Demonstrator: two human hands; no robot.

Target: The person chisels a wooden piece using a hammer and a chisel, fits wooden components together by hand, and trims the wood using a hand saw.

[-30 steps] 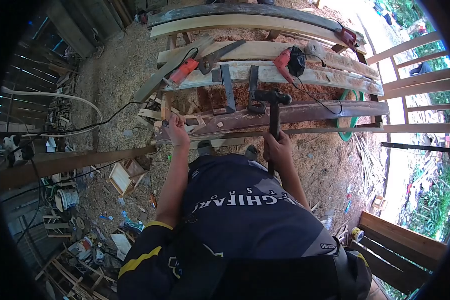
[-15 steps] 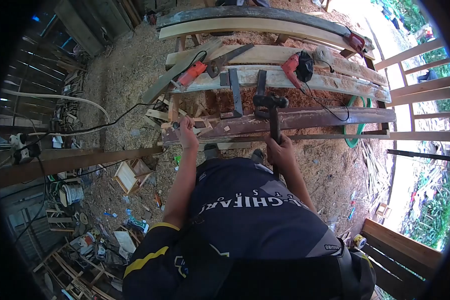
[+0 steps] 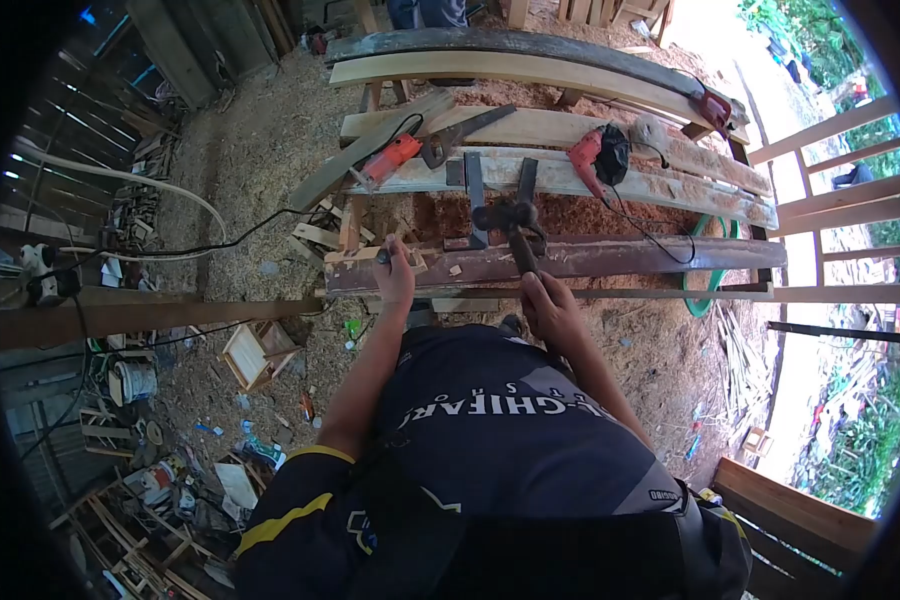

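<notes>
My left hand (image 3: pixel 398 277) is closed round an upright chisel-like tool (image 3: pixel 383 257). Only its round, dark greenish handle end shows; the lower part is hidden. The hand is over the left end of a reddish-brown beam (image 3: pixel 610 262), where a pale, notched piece of wood (image 3: pixel 355 258) lies. In my right hand (image 3: pixel 552 308) is the handle of a hammer (image 3: pixel 516 240). Its dark head is raised over the beam, to the right of the left hand and apart from the tool. Two dark metal squares (image 3: pixel 476 200) lie just beyond the head.
Past the beam, sawdust-covered planks (image 3: pixel 670 180) carry an orange power tool (image 3: pixel 392 158), a handsaw (image 3: pixel 470 133) and a red power tool (image 3: pixel 590 160) with a cord. A green hoop (image 3: pixel 698 300) hangs round the beam's right part. Another person's legs (image 3: pixel 428 14) show at the back.
The hammer has swung left, its head now nearer my left hand. My left hand has shifted slightly right with the tool, and the view has tilted a little.
</notes>
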